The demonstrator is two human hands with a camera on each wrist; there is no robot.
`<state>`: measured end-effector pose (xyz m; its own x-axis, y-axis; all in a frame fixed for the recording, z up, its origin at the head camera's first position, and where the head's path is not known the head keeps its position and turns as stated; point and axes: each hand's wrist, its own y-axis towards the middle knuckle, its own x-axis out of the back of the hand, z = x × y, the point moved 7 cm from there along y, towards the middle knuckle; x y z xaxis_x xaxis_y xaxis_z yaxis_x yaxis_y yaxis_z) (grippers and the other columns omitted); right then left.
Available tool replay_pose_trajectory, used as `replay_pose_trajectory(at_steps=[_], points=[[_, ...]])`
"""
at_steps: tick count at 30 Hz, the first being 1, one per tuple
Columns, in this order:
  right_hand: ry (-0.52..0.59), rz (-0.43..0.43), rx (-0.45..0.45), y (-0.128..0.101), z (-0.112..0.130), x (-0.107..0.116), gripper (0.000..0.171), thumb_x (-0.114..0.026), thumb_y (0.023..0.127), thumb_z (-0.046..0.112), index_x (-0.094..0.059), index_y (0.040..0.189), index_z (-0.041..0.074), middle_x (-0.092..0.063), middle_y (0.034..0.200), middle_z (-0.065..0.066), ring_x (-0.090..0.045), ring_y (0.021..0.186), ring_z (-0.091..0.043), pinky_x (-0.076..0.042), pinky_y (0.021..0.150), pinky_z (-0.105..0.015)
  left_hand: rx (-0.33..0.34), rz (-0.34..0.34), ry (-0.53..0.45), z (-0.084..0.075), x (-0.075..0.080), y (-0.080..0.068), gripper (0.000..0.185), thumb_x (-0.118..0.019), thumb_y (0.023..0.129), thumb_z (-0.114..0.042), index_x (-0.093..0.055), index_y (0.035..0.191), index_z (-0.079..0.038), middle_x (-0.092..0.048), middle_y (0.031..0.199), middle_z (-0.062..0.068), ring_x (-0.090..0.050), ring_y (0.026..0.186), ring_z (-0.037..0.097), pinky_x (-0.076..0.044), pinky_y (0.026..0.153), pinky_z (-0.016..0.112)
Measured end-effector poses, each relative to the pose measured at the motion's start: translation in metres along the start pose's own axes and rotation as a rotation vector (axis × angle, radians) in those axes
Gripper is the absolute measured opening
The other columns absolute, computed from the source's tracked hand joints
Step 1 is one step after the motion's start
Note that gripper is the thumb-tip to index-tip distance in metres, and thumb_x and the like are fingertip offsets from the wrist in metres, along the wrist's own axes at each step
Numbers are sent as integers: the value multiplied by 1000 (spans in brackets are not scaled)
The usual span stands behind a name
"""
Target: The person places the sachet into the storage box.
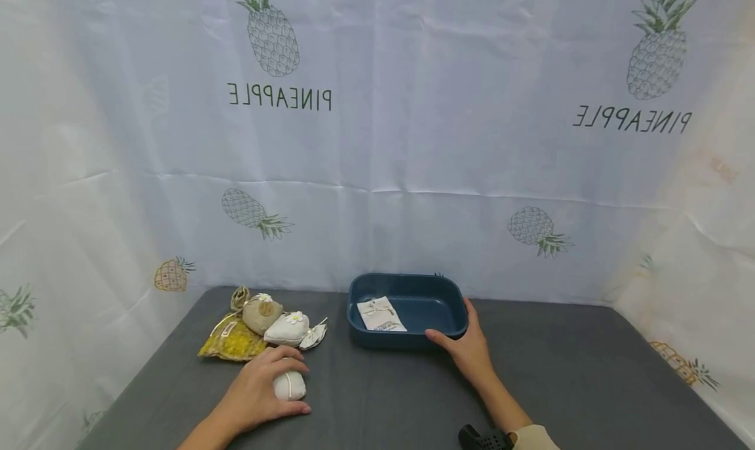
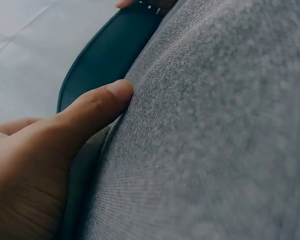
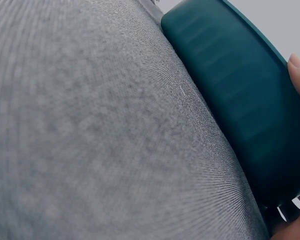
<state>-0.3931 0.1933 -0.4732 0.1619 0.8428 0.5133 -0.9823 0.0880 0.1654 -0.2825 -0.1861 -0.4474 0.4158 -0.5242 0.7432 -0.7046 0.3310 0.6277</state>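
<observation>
My left hand curls round a small white sachet with a thin cord across it, low over the table's left part. The fingers arch over its far side and the thumb lies along its near side. In the left wrist view the thumb shows close to the grey cloth, and the sachet is hidden. My right hand grips the right front corner of a dark blue rectangular dish, thumb at the front rim and fingers along the right side. Inside the dish, at its left, lies a flat white printed pouch.
Left of the dish lie a yellow-filled sheer bag, a beige sachet and a white sachet with a flower and a gathered top. Grey cloth covers the table. A pineapple-print curtain hangs behind.
</observation>
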Motion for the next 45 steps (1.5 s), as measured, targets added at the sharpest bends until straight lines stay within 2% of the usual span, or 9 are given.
replay_pose_trajectory(at_steps=[7,12,18,21,24,31,35,39,45], points=[[-1,0,-1,0,1,-3,116,-83,79,50,-12,164,14,-22,167,-22,-30,149,-47,-31,113,-70,104,39,27,1,-2,2,32,-93,65,-44,-66,81,-39,-52,90,-25,-49,78,-3,-45,64,25],[11,-2,2,0,0,-2,115,-83,79,48,-12,163,14,-22,167,-22,-30,149,-48,-31,113,-71,167,-8,-4,0,-2,3,35,-94,63,-30,-63,77,-38,-50,84,-26,-46,73,-7,-44,62,23],[9,7,6,0,-2,2,116,-83,80,48,-11,164,14,-19,168,-22,-28,150,-48,-30,113,-71,281,-13,-43,-2,-2,8,37,-93,64,-26,-61,74,-41,-51,81,-29,-48,73,-8,-45,65,24],[11,2,10,-1,-4,5,115,-82,80,48,-11,164,14,-20,168,-22,-29,150,-48,-30,113,-71,257,-50,-61,-11,-2,20,35,-93,62,-25,-62,74,-38,-55,83,-29,-52,77,-6,-48,68,24],[1,-7,9,-2,-6,7,115,-82,81,48,-11,164,14,-21,167,-22,-29,149,-48,-31,113,-71,196,-84,-97,-23,-4,36,33,-93,63,-26,-64,76,-37,-57,84,-28,-55,80,-5,-50,71,24],[1,0,15,1,-2,-2,115,-83,79,50,-12,163,15,-24,166,-22,-32,149,-47,-33,113,-69,168,-114,-176,-37,-5,73,29,-91,67,-26,-66,78,-35,-60,85,-24,-58,81,-2,-50,71,25],[8,-13,16,1,-1,-3,115,-84,78,49,-14,163,14,-27,165,-23,-34,147,-47,-34,112,-69,119,-124,-182,-48,-5,97,23,-89,70,-27,-69,81,-30,-63,88,-19,-60,82,4,-50,69,25],[10,-21,19,1,0,-2,115,-84,78,49,-15,163,14,-28,165,-22,-36,146,-47,-35,111,-69,78,-114,-183,-58,-9,125,19,-87,73,-26,-71,83,-25,-66,90,-11,-62,81,10,-50,65,25],[12,-27,17,0,-1,-1,115,-84,77,49,-15,163,16,-28,165,-21,-37,146,-47,-37,109,-69,78,-20,-146,-65,-29,156,16,-84,78,-32,-73,87,-24,-69,95,-8,-64,87,16,-53,74,34]])
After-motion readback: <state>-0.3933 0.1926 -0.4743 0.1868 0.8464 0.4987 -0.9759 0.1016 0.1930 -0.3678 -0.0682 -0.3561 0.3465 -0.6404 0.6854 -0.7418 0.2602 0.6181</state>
